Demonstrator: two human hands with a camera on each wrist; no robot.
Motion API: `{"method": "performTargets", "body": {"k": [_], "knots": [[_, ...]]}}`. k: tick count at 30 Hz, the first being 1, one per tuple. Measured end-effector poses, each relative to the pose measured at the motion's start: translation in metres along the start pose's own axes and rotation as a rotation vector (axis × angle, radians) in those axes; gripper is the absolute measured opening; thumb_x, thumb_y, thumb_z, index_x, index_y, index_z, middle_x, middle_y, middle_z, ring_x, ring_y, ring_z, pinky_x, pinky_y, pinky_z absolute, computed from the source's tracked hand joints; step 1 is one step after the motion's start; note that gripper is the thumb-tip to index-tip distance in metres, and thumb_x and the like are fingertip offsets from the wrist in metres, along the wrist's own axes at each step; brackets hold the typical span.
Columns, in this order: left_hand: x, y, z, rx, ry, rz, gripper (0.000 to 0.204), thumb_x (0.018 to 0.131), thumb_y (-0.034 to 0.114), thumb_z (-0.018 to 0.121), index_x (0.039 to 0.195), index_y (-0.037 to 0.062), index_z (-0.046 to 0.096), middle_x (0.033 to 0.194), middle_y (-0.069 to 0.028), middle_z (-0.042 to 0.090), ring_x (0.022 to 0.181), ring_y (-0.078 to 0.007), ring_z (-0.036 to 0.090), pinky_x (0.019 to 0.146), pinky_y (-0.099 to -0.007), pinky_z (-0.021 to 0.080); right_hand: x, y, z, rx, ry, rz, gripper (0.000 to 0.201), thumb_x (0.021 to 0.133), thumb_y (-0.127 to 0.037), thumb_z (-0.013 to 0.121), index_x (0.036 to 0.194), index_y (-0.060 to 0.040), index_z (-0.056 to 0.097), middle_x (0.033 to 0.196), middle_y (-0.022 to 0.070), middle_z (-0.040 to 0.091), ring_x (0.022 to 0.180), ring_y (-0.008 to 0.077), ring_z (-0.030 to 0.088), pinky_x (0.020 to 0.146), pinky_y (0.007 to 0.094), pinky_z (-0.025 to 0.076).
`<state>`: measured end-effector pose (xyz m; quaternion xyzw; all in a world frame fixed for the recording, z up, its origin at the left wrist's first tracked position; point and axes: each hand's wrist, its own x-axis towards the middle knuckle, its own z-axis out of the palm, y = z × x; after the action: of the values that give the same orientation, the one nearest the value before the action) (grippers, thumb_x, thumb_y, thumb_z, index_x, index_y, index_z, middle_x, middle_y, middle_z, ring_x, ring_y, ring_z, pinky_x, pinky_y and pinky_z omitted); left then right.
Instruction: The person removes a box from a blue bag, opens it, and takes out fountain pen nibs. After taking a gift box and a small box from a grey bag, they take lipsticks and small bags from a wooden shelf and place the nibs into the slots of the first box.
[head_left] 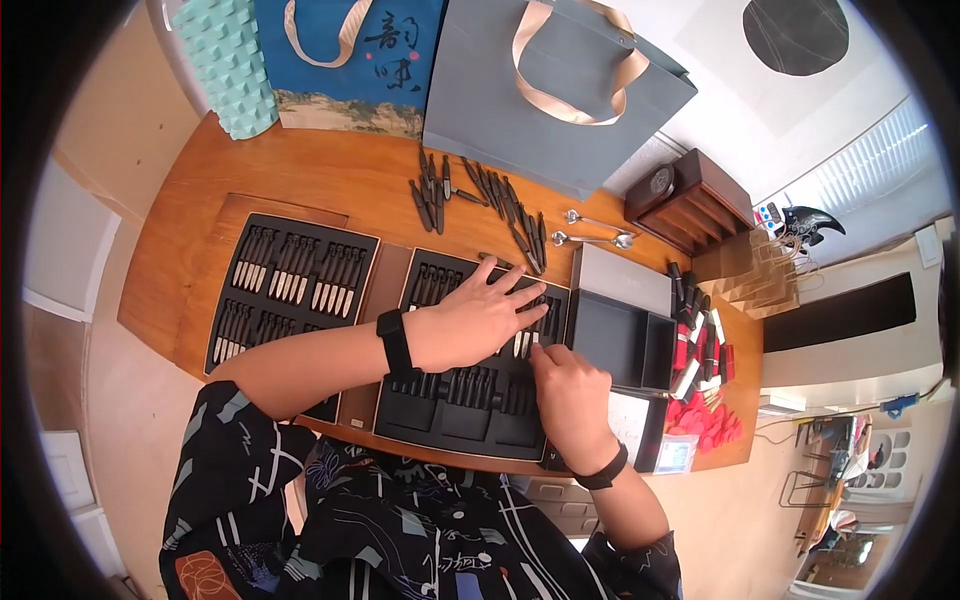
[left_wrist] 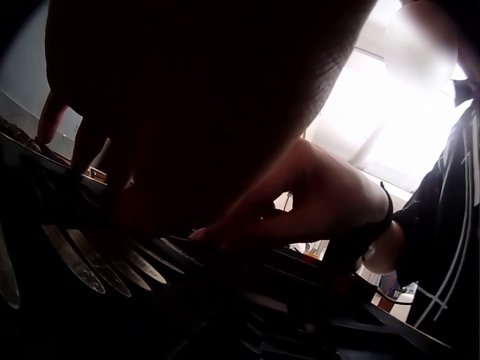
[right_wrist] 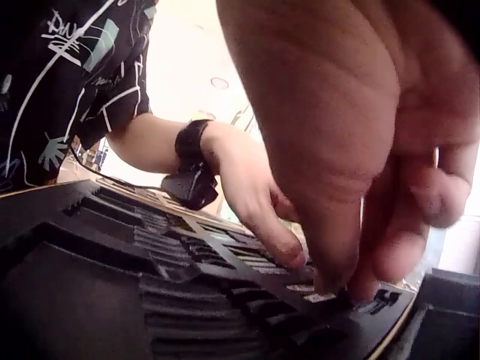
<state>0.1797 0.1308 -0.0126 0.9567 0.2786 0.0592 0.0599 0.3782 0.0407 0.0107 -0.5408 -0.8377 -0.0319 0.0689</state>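
Note:
A black slotted tray [head_left: 400, 415] in an open case holds rows of small knives [head_left: 470, 385] with dark handles and silvery blades. My left hand [head_left: 465, 320] lies over its upper part, fingers spread across the handles. Just right of it, my right hand [head_left: 572, 395] has its thumb and forefinger brought together at a small knife [right_wrist: 319, 298] in the tray's right-hand row. The fingers hide most of that knife. In the left wrist view, several knife blades [left_wrist: 94, 262] show below the left palm. A second slotted tray [head_left: 310, 240], filled with similar knives, lies to the left.
Loose dark knives [head_left: 435, 200] lie behind the trays, near two silver spoon-like utensils [head_left: 590, 240]. A grey paper bag [head_left: 540, 100] and a blue bag [head_left: 350, 80] stand at the back. An open black box [head_left: 610, 335] and red petal-like pieces [head_left: 705, 425] are at the right.

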Motion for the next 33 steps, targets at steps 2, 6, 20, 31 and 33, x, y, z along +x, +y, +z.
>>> {"method": "performTargets", "body": {"k": [2, 6, 20, 31, 33], "knots": [[0.000, 0.002, 0.001, 0.028, -0.030, -0.007, 0.066, 0.091, 0.010, 0.066, 0.156, 0.0082, 0.053, 0.166, -0.0158, 0.043, 0.155, -0.0381, 0.037, 0.124, -0.0620, 0.027, 0.000, 0.001, 0.000, -0.001, -0.032, -0.003, 0.012, 0.085, -0.005, 0.068, 0.097, -0.0051, 0.070, 0.086, 0.0066, 0.066, 0.081, 0.0234, 0.072, 0.064, 0.0370, 0.058], [0.001, 0.005, 0.005, 0.085, -0.017, -0.024, 0.064, 0.093, 0.013, 0.065, 0.155, 0.0086, 0.053, 0.166, -0.0152, 0.044, 0.155, -0.0379, 0.037, 0.125, -0.0626, 0.025, -0.002, -0.001, -0.002, -0.020, -0.093, -0.016, 0.009, 0.088, -0.007, 0.069, 0.096, -0.0042, 0.068, 0.087, 0.0072, 0.066, 0.081, 0.0234, 0.072, 0.064, 0.0369, 0.058], [0.008, 0.009, 0.005, 0.112, -0.036, -0.066, 0.061, 0.092, 0.013, 0.064, 0.152, 0.0075, 0.057, 0.166, -0.0155, 0.044, 0.152, -0.0399, 0.042, 0.121, -0.0607, 0.032, 0.003, -0.011, -0.005, 0.007, -0.187, -0.015, 0.030, 0.096, -0.027, 0.073, 0.099, 0.0032, 0.070, 0.089, 0.0106, 0.062, 0.080, 0.0241, 0.071, 0.064, 0.0362, 0.060], [0.024, -0.053, -0.011, -0.047, 0.210, -0.162, 0.040, 0.089, 0.010, 0.068, 0.129, 0.0026, 0.068, 0.125, -0.0150, 0.070, 0.108, -0.0345, 0.071, 0.098, -0.0504, 0.053, -0.008, -0.017, 0.004, -0.021, -0.123, 0.006, 0.032, 0.095, -0.027, 0.073, 0.101, 0.0039, 0.069, 0.092, 0.0113, 0.063, 0.083, 0.0251, 0.071, 0.065, 0.0356, 0.060], [0.031, -0.083, -0.017, 0.118, 0.292, -0.281, 0.033, 0.087, 0.008, 0.067, 0.119, 0.0026, 0.071, 0.114, -0.0125, 0.073, 0.109, -0.0324, 0.069, 0.098, -0.0484, 0.052, -0.009, -0.019, 0.003, -0.032, -0.145, 0.010, 0.033, 0.096, -0.026, 0.072, 0.105, 0.0053, 0.067, 0.093, 0.0114, 0.063, 0.083, 0.0251, 0.071, 0.065, 0.0355, 0.060]]}}
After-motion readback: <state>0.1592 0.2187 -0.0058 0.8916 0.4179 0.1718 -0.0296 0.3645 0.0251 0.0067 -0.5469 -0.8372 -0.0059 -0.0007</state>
